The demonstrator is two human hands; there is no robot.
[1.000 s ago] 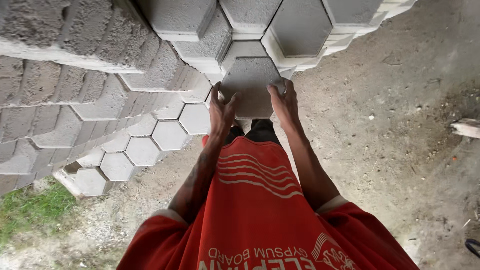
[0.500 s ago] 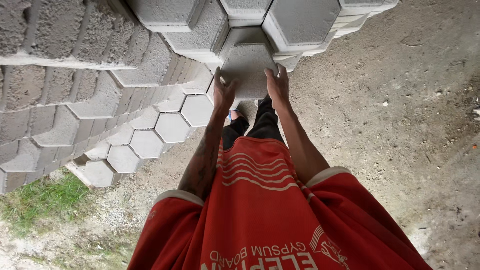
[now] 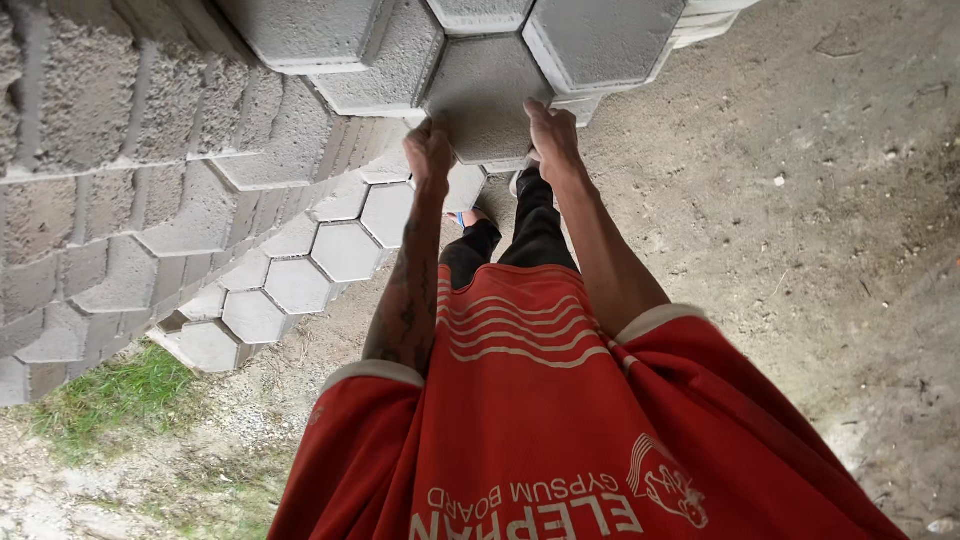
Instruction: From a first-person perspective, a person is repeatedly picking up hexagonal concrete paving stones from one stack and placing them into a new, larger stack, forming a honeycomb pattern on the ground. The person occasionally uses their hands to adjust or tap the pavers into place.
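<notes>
My left hand (image 3: 430, 152) and right hand (image 3: 550, 138) clamp the grey hexagonal paving block (image 3: 487, 98); I should keep it level, fingers away from neighbouring blocks (image 3: 600, 35).

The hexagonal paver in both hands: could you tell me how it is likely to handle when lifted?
The paver looks like thick, solid concrete, so probably heavy for its size and fully rigid. The left hand and right hand both grip it. Its coarse face should resist slipping. Flat sides make rolling unlikely.
</notes>
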